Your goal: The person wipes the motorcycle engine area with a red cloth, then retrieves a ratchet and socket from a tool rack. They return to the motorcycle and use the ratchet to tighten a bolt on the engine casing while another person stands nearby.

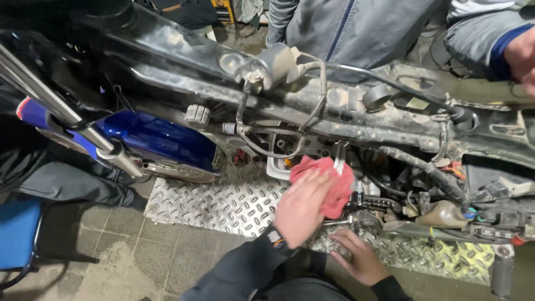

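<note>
A red rag (329, 181) is pressed against the engine area of a stripped motorcycle frame (334, 106), near the middle of the scene. The person's left hand (304, 209) lies flat over the rag, fingers spread and pushing it against the metal. The right hand (359, 256), just nearer and lower, is loosely open, its fingers resting under the footpeg (370, 203). To the left hangs a blue fuel tank (161, 142); below lies a diamond-pattern steel plate (223, 200). Another person in a grey jacket (356, 28) stands on the far side.
</note>
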